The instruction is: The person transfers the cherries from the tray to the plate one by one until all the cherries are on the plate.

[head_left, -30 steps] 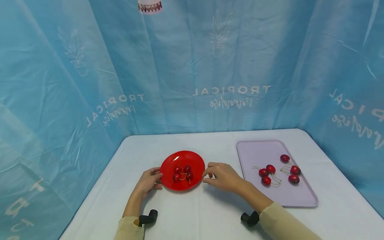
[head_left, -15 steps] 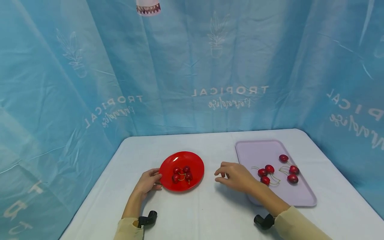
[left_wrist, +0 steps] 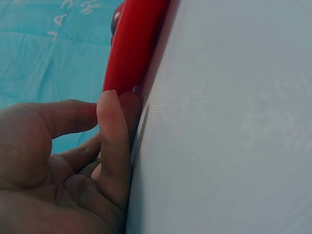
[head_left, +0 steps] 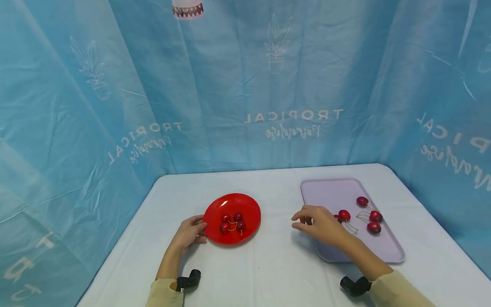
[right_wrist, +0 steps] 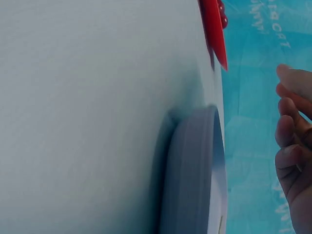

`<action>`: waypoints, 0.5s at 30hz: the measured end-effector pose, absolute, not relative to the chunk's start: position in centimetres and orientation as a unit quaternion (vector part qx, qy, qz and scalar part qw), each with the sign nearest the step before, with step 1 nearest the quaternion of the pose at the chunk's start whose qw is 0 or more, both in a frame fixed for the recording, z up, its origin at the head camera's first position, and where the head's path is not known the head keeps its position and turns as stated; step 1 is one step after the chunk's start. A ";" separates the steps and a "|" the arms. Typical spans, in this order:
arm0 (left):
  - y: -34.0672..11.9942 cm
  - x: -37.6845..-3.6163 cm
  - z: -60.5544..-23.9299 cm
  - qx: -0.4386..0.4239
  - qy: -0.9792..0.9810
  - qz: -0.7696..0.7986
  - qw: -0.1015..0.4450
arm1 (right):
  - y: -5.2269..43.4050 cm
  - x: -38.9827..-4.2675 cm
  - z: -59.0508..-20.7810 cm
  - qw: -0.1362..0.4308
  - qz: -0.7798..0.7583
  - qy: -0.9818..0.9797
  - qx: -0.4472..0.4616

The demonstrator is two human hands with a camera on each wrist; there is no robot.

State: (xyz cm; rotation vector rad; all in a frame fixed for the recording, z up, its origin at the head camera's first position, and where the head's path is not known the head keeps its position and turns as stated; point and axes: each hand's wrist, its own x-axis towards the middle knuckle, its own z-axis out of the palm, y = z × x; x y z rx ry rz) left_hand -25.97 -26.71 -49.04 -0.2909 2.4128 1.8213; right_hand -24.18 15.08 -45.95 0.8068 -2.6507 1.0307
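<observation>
A red plate (head_left: pixel 245 204) with several cherries (head_left: pixel 232 222) sits at the table's middle. My left hand (head_left: pixel 196 227) holds its near-left rim. In the left wrist view the fingers (left_wrist: pixel 113 131) curl against the plate's edge (left_wrist: pixel 131 44). A lilac tray (head_left: pixel 331 192) to the right carries several more cherries (head_left: pixel 368 215). My right hand (head_left: pixel 307 219) hovers over the tray's left edge with loosely curled fingers, holding nothing and partly hiding one cherry. The right wrist view shows those fingers (right_wrist: pixel 292 146) above the tray rim (right_wrist: pixel 192 175), with the plate (right_wrist: pixel 214 29) beyond.
The table wears a white cloth (head_left: pixel 268 264) and blue printed curtains (head_left: pixel 245 85) close it in at the back and both sides. Black wrist cameras (head_left: pixel 189 279) sit near the front edge.
My right hand left the plate's right rim and travelled right to the tray's left edge. The left hand and the plate have stayed put.
</observation>
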 end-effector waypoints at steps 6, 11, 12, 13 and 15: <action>-26.6 -26.0 -49.0 -0.086 0.790 0.605 0.049 | 16.3 -24.1 -46.2 0.082 0.375 -0.888 0.254; -26.6 -25.8 -49.0 -0.084 0.793 0.601 0.050 | 17.4 -23.7 -46.5 0.067 0.386 -0.890 0.235; -26.6 -25.8 -49.0 -0.085 0.792 0.602 0.049 | 17.7 -23.6 -46.6 0.065 0.387 -0.890 0.232; -26.6 -25.8 -49.0 -0.084 0.794 0.601 0.049 | 17.9 -23.5 -46.6 0.065 0.388 -0.890 0.228; -26.7 -25.9 -49.1 -0.085 0.793 0.602 0.049 | 18.5 -23.4 -46.7 0.068 0.390 -0.891 0.222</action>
